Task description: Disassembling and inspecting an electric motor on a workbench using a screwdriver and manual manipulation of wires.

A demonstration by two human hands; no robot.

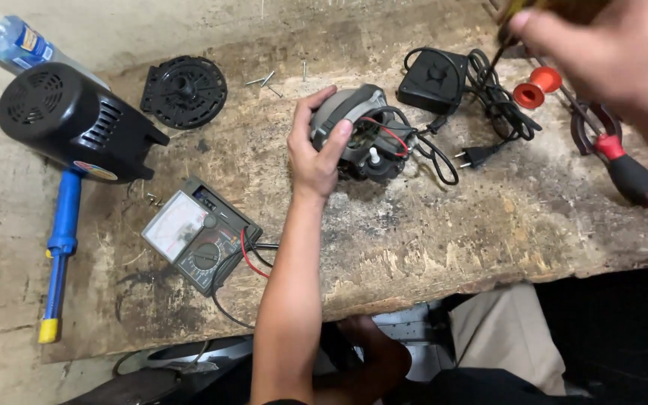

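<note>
Work surface: a worn, stained wooden bench (429, 247), with the person seated at its near edge.

Largest item: a black motor housing (69, 120), detached and lying at the far left beside a blue-handled tool (61, 240). A black round grille cover (184, 91) lies separately behind it, with loose screws (264, 79) nearby. An analogue multimeter (200, 240) sits front left, leads attached. A black switch box with cord and plug (444, 82) lies at the back, and a red-handled screwdriver (628, 172) at the right.

Judgement: disassembly appears well advanced; the casing and cover are off, and the inner motor assembly (369, 135) is exposed, wires showing.

The left hand (316, 150) reaches forward, forearm extended, fingers curled around the motor assembly at bench centre. The right hand (601, 45) is raised near the camera at upper right, closed on a thin-shafted tool (500, 49); it is blurred.
</note>
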